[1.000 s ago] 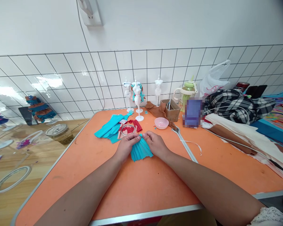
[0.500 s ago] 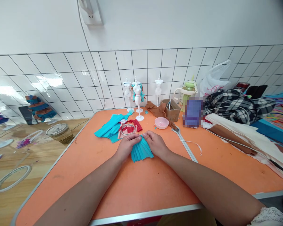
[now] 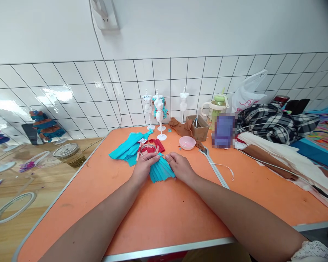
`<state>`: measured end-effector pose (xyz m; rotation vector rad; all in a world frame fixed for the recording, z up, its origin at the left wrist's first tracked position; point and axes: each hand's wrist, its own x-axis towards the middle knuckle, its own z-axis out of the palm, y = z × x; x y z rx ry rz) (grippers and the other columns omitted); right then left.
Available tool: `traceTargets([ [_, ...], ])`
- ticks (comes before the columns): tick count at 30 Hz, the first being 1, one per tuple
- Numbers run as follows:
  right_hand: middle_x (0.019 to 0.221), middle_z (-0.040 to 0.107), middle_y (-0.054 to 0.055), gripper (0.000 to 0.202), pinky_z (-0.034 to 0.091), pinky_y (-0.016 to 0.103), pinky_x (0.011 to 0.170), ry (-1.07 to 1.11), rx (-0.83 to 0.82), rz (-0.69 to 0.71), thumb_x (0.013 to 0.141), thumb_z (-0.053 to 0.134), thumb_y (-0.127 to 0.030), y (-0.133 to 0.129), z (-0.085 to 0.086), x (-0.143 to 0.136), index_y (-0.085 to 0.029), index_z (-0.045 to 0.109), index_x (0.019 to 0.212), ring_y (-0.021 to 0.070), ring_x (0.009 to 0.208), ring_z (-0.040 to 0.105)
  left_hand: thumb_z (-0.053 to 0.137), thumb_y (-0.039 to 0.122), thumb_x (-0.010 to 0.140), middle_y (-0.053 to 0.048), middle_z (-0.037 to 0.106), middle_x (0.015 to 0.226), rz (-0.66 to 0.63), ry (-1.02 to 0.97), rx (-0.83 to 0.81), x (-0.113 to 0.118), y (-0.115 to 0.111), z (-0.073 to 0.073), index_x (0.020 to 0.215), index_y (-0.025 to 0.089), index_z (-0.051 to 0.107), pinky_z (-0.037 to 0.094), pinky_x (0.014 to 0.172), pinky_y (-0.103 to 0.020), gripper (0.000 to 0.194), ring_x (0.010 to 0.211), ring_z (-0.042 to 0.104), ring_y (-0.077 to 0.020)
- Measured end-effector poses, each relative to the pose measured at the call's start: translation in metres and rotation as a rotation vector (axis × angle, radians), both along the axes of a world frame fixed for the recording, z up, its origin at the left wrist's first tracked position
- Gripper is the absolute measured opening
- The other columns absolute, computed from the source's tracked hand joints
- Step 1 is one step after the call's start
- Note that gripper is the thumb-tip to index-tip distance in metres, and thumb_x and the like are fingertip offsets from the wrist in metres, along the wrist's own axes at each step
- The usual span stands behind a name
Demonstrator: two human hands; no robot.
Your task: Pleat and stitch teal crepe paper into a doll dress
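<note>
A pleated fan of turquoise crepe paper hangs down between my hands, just above the orange table. My left hand pinches its gathered top between thumb and fingers. Close by on the right, my right hand is closed, thumb and forefinger pressed together beside that gathered point. Something tiny and thin shows between the fingertips, too small to name. Just beyond the left hand lie a ring-shaped roll of tape, red paper pieces and a heap of turquoise crepe paper.
White mini dress forms stand at the back by the tiled wall. A pink bowl, cardboard box and green-lidded bottle are right of them. Grey-handled scissors or tongs lie near my right forearm. Paper strips cover the right side.
The gathered top of the turquoise paper has shifted slightly left and up with my left hand. A small gap now shows between the fingertips of my two hands.
</note>
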<state>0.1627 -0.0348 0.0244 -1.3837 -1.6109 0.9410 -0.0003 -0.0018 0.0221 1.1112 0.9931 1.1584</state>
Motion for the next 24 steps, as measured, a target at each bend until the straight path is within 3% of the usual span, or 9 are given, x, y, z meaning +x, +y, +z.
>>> traceTargets([
  [5,0.056,0.052,-0.004,0.036,0.033,0.021,0.046,-0.047,0.09,-0.033,0.09,0.04,-0.049,0.0033,-0.0029,-0.0008,-0.02,0.052,0.072,0.0108,0.052,0.049,0.079,0.038,0.061,-0.005,0.07,0.079,-0.033,0.025,0.02,0.0003,-0.0005,-0.003,0.078,0.016,0.072,0.048,0.071,-0.031,0.029,0.077,0.063,-0.0206],
  [24,0.055,0.053,-0.004,0.036,0.033,0.021,0.05,-0.007,0.054,0.008,0.09,0.038,-0.05,0.0051,-0.006,-0.0008,-0.021,0.05,0.072,0.0115,0.053,0.051,0.082,0.036,0.057,-0.006,0.071,0.08,-0.048,0.013,-0.047,-0.0017,0.0028,-0.0087,0.08,0.015,0.072,0.05,0.071,-0.033,0.032,0.076,0.064,-0.0216],
])
